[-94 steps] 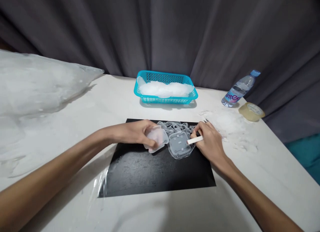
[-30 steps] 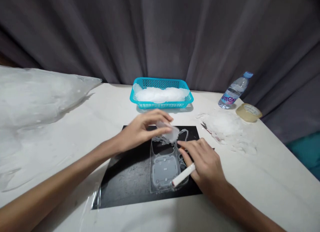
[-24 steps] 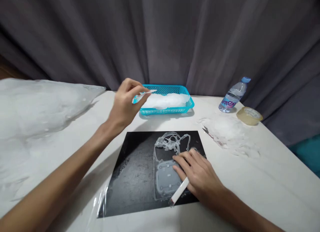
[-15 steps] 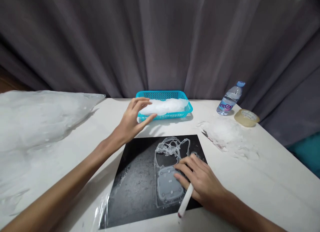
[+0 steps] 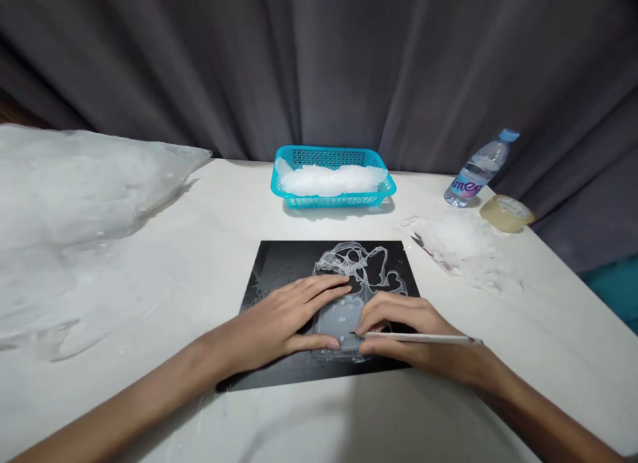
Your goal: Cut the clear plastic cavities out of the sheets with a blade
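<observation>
A translucent, rounded-rectangular plastic piece (image 5: 343,311) with small round marks lies on a black mat (image 5: 274,264). Thin clear strips of plastic (image 5: 343,258) curl above it on the same mat. My left hand (image 5: 294,313) rests with its fingers outstretched at the piece's left side, thumb near the lower edge and fingertips over the upper part. From the right, my right hand (image 5: 413,320) pinches a slim white pen-like tool (image 5: 423,338). Its dark pointed tip is over the piece, aimed left; whether it touches cannot be made out.
Behind the mat stands a turquoise basket (image 5: 339,200) holding white translucent pieces. A large plastic bag (image 5: 84,190) fills the left side. At right are a water bottle (image 5: 478,171), a tape roll (image 5: 507,214), and clear scraps (image 5: 463,244) beside a dark blade-like tip (image 5: 423,244).
My left hand has come back from beside the basket onto the plastic piece. My right hand has turned the tool so its dark tip points at the piece. The view has shifted slightly.
</observation>
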`<act>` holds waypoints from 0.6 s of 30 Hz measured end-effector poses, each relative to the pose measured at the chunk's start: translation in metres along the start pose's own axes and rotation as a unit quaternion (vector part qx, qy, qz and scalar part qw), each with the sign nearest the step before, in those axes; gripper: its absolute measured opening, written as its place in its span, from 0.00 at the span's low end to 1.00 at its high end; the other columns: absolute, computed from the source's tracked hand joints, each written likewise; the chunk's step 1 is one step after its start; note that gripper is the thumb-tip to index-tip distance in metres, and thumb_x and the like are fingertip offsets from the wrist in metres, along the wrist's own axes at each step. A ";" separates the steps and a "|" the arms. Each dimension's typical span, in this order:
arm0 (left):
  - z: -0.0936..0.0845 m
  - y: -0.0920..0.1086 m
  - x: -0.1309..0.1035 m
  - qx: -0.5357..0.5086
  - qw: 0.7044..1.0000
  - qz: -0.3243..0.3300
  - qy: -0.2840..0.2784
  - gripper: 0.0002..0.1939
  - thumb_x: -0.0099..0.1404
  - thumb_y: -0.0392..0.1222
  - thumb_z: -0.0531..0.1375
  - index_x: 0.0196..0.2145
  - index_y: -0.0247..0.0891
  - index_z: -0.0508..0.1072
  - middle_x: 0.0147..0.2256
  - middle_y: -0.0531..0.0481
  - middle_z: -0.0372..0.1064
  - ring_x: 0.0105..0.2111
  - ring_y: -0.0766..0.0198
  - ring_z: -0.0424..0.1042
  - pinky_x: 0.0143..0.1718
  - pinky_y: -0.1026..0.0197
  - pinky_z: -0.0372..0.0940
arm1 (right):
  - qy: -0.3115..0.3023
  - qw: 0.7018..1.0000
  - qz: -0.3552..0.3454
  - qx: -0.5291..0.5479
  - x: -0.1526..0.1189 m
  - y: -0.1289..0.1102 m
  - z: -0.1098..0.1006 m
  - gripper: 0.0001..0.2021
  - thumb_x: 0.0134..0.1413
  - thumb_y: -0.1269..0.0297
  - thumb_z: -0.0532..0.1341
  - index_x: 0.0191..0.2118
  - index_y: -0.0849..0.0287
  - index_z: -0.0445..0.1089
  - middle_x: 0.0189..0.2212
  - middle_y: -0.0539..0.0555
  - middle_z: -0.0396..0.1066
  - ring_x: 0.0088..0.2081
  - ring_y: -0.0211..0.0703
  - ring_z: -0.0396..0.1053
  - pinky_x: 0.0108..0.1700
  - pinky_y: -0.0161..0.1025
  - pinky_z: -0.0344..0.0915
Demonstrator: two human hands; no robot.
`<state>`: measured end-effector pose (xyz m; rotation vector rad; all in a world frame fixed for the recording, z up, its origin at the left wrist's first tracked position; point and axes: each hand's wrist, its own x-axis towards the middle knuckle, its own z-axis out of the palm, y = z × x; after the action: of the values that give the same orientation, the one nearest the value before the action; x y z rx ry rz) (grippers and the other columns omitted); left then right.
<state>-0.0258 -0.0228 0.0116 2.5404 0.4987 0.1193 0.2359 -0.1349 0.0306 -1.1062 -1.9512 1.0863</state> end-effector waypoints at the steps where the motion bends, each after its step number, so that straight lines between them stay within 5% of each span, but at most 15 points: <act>1: -0.002 -0.003 0.000 0.006 1.000 0.004 0.011 0.37 0.72 0.61 0.60 0.72 0.49 0.57 0.72 0.46 0.55 0.69 0.47 0.59 0.70 0.46 0.56 | -0.006 1.000 -0.003 -0.005 0.001 0.003 0.002 0.07 0.70 0.60 0.63 0.47 0.54 0.74 0.44 0.52 0.75 0.45 0.39 0.74 0.51 0.36 0.69; 8: 0.005 0.001 -0.004 0.000 0.995 0.034 0.098 0.19 0.78 0.47 0.57 0.63 0.44 0.68 0.65 0.44 0.66 0.64 0.52 0.66 0.66 0.50 0.60 | 0.019 0.990 -0.108 -0.087 0.006 0.014 0.014 0.06 0.71 0.71 0.59 0.49 0.59 0.71 0.43 0.56 0.76 0.46 0.41 0.73 0.52 0.38 0.70; 18: 0.000 0.010 -0.007 -0.129 0.990 0.015 0.052 0.18 0.75 0.42 0.58 0.60 0.45 0.68 0.59 0.44 0.70 0.60 0.53 0.68 0.63 0.50 0.62 | 0.032 0.991 -0.078 -0.103 0.005 0.017 0.027 0.05 0.71 0.69 0.60 0.48 0.55 0.71 0.44 0.53 0.76 0.46 0.42 0.73 0.52 0.42 0.69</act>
<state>-0.0287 -0.0329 0.0168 2.2966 0.4537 0.3084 0.2175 -0.1348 0.0037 -1.0592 -2.0953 0.7720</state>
